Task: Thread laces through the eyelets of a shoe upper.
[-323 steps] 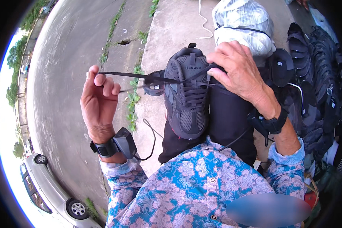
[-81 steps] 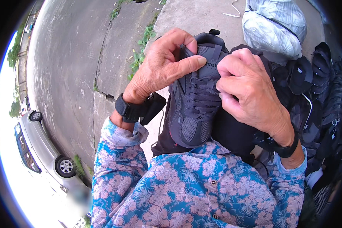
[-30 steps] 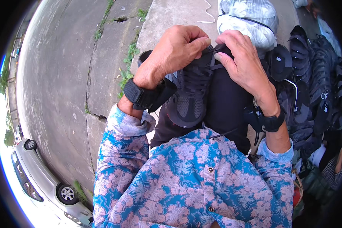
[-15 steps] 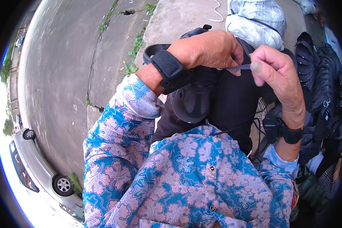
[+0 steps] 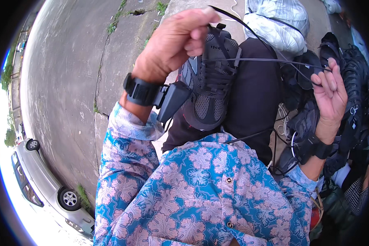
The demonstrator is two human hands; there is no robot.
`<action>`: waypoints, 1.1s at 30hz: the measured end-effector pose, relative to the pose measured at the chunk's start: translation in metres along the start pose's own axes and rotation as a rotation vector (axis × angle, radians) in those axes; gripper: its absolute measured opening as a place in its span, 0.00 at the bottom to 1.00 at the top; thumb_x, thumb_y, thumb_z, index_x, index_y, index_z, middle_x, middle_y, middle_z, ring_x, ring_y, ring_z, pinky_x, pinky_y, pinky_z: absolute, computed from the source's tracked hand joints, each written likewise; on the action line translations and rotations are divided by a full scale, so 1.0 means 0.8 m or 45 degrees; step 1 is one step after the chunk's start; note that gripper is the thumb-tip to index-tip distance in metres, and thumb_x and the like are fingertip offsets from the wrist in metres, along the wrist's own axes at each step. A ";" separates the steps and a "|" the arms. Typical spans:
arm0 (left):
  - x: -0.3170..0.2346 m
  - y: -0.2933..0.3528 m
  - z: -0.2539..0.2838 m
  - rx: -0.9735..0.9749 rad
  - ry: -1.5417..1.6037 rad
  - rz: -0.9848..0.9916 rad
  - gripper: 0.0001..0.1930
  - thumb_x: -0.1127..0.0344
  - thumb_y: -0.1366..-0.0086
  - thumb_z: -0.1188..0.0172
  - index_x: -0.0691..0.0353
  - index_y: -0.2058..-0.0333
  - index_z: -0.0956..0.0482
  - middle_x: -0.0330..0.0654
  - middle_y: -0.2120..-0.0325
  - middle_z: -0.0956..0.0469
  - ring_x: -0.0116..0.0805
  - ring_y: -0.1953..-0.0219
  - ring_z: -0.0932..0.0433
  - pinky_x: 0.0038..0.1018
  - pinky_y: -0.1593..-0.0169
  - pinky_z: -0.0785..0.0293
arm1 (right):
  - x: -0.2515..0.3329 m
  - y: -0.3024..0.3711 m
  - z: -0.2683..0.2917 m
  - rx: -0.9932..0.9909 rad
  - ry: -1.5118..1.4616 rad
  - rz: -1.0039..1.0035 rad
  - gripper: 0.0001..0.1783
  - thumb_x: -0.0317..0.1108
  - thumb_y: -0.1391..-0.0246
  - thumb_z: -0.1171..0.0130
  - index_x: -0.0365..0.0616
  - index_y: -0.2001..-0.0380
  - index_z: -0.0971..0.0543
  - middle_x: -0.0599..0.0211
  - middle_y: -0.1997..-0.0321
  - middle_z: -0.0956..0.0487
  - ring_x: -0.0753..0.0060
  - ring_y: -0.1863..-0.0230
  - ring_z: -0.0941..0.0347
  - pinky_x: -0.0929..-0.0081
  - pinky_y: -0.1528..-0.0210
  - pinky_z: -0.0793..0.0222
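A dark grey and black sneaker lies on my lap, its toe toward me and its laces threaded across the tongue. My left hand is raised over the shoe's left side, thumb and fingers pinched on a black shoelace. One strand arcs from those fingertips over to the right; another runs nearly straight from the shoe's collar. Both reach my right hand, which is held up right of my knee with the lace looped about its partly curled fingers. Both wrists wear black straps with small boxes.
White wrapped bundles stand beyond my knees. Rows of dark shoes line the right side, with loose cords near my right thigh. Concrete paving and a parked silver car are to the left. Part of another person shows at lower right.
My hands have drawn apart from close together above the shoe: the left up and leftward, the right out to the right. The lace is now stretched between them, and the sneaker's top shows.
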State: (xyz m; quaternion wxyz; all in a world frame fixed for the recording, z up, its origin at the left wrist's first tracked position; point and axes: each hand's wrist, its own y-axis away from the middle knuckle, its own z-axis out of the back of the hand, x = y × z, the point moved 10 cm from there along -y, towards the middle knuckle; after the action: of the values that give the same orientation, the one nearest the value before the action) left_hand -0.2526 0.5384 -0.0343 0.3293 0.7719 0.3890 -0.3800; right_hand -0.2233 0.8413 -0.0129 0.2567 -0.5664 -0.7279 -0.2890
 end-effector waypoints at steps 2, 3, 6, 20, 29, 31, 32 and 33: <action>-0.005 0.030 0.044 -0.144 0.325 -0.161 0.15 0.58 0.28 0.53 0.62 0.58 0.23 0.26 0.86 0.39 0.19 0.85 0.44 0.18 0.80 0.47 | 0.007 0.017 0.067 -0.113 -0.120 0.055 0.09 0.29 0.34 0.54 0.37 0.54 0.30 0.77 0.85 0.38 0.86 0.86 0.49 0.77 0.63 0.43; -0.004 0.045 0.062 -0.236 0.419 -0.219 0.15 0.58 0.27 0.55 0.62 0.58 0.23 0.26 0.86 0.39 0.20 0.85 0.45 0.19 0.80 0.47 | 0.009 0.030 0.092 -0.114 -0.122 0.053 0.09 0.29 0.34 0.54 0.37 0.54 0.30 0.77 0.85 0.38 0.86 0.86 0.49 0.77 0.63 0.43; 0.021 0.072 0.097 -0.342 0.583 -0.257 0.15 0.58 0.27 0.54 0.62 0.58 0.23 0.27 0.86 0.39 0.20 0.85 0.45 0.20 0.80 0.47 | 0.014 0.083 0.188 -0.461 -0.271 0.122 0.10 0.28 0.34 0.55 0.35 0.55 0.27 0.74 0.84 0.37 0.84 0.86 0.49 0.76 0.63 0.42; -0.067 0.176 0.185 -0.556 0.652 -0.670 0.12 0.61 0.28 0.53 0.63 0.61 0.26 0.28 0.85 0.40 0.22 0.82 0.45 0.22 0.76 0.48 | 0.050 0.263 0.388 -1.099 -0.647 0.506 0.12 0.23 0.38 0.54 0.31 0.53 0.28 0.61 0.67 0.27 0.70 0.68 0.33 0.69 0.60 0.34; -0.143 0.311 0.249 -0.862 0.416 -0.794 0.11 0.63 0.30 0.50 0.65 0.61 0.24 0.28 0.86 0.43 0.22 0.83 0.48 0.23 0.75 0.49 | -0.041 0.071 0.130 -0.525 0.677 0.152 0.20 0.31 0.38 0.49 0.36 0.44 0.32 0.59 0.50 0.23 0.69 0.51 0.25 0.74 0.45 0.33; -0.153 0.345 0.260 -0.954 0.395 -0.793 0.12 0.63 0.29 0.51 0.65 0.61 0.24 0.29 0.86 0.44 0.22 0.83 0.48 0.23 0.75 0.49 | -0.072 0.027 0.055 -0.306 0.966 0.086 0.15 0.33 0.38 0.48 0.37 0.51 0.26 0.64 0.58 0.20 0.73 0.59 0.23 0.77 0.51 0.29; -0.156 0.362 0.267 -0.988 0.372 -0.800 0.12 0.62 0.29 0.51 0.65 0.60 0.24 0.28 0.86 0.44 0.22 0.83 0.48 0.23 0.75 0.49 | -0.078 0.013 0.010 -0.201 1.146 0.147 0.11 0.31 0.39 0.46 0.38 0.56 0.23 0.66 0.61 0.20 0.74 0.61 0.24 0.78 0.55 0.29; -0.155 0.371 0.275 -1.026 0.358 -0.776 0.12 0.62 0.30 0.50 0.65 0.60 0.23 0.28 0.86 0.44 0.23 0.83 0.48 0.23 0.75 0.49 | -0.085 0.003 -0.027 -0.103 1.330 0.211 0.08 0.30 0.41 0.45 0.38 0.62 0.20 0.68 0.64 0.20 0.76 0.64 0.24 0.79 0.59 0.29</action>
State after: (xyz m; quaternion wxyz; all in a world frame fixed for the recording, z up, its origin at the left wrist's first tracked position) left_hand -0.1231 0.1755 0.0248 0.4192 0.4796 0.7516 -0.1714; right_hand -0.2050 0.7804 -0.0448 0.5851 -0.4118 -0.4440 -0.5394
